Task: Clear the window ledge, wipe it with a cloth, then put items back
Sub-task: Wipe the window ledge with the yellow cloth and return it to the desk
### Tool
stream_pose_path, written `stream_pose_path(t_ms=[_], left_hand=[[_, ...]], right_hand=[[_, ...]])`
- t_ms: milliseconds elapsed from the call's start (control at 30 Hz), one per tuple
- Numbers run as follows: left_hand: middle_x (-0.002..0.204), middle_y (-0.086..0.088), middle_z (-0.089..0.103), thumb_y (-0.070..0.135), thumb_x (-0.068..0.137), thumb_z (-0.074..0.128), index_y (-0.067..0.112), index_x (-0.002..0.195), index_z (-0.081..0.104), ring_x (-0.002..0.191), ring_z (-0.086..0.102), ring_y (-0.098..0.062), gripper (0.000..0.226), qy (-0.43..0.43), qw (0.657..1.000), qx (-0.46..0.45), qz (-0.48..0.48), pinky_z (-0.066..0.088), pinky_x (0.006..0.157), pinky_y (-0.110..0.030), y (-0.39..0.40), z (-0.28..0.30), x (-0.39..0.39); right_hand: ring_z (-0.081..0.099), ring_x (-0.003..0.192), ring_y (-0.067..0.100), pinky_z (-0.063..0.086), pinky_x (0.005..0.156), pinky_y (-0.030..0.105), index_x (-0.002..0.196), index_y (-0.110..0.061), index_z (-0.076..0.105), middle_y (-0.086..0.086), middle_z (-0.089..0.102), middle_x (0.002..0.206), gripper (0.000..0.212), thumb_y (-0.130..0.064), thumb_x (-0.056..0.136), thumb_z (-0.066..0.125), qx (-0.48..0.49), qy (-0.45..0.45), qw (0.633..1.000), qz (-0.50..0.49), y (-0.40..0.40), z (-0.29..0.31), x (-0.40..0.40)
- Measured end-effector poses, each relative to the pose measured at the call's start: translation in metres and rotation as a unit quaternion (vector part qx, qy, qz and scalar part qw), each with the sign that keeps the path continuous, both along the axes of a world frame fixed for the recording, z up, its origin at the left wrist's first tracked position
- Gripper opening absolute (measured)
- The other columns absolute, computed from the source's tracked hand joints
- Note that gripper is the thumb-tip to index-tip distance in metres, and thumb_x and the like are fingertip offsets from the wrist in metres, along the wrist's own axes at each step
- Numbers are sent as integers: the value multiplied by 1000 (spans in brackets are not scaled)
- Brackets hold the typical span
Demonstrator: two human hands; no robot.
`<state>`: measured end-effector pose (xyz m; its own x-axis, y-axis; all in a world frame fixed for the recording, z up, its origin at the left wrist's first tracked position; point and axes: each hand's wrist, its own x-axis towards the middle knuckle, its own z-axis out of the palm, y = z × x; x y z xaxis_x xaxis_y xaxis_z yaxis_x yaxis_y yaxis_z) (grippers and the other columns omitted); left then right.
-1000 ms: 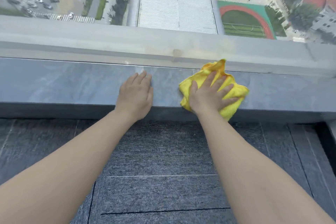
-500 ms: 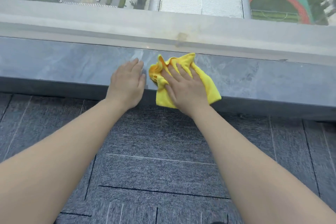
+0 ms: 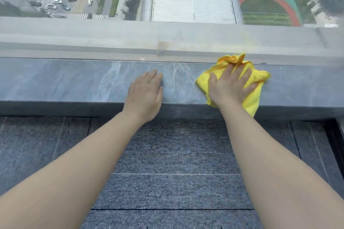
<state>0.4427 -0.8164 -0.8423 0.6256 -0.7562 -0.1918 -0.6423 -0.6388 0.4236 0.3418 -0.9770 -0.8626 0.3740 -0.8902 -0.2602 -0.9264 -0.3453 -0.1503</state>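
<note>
Ledge (image 3: pixel 74 80) under flat-pressed yellow cloth (image 3: pixel 257 91)

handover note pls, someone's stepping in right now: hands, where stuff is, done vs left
Left hand: flat, palm down on the grey marble-look window ledge, holding nothing; it looks like a brace.
Right hand: spread flat, pressing the crumpled yellow microfibre cloth onto the ledge. The cloth's near corner hangs over the front edge.
Done: the visible stretch of ledge carries no items, so clearing looks finished. Wiping is under way.
Left: how much of the ledge has been wiped cannot be told. The removed items are not in view; find them and put them back after wiping.
</note>
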Motion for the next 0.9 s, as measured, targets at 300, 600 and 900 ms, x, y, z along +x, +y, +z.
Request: stream_pose_path(t_ms=[300, 600, 900], left_hand=[[152, -13, 23, 22, 93, 29, 7, 138, 27, 141, 19, -29, 47, 0, 1000, -5, 24, 13, 115, -40, 6, -5, 2], [151, -14, 27, 26, 93, 29, 8, 137, 29, 140, 22, -30, 48, -8, 1000, -17, -2, 15, 115, -40, -23, 3, -13], [153, -12, 22, 23, 94, 27, 8, 138, 27, 141, 18, -28, 47, -1, 998, -12, -64, 10, 116, -36, -72, -4, -41]], right_hand=[[-11, 144, 33, -7, 114, 55, 146, -8, 2, 13, -2, 158, 65, -43, 95, 22, 6, -16, 994, 107, 48, 0, 43], [1, 146, 14, -3, 118, 40, 145, -32, 6, -8, 7, 158, 49, -36, 98, 19, 7, -45, 936, 348, 19, 6, -19], [-6, 146, 25, -2, 115, 55, 147, -22, 0, 2, 0, 159, 63, -48, 94, 23, -28, 6, 998, 59, -39, -3, -76]])
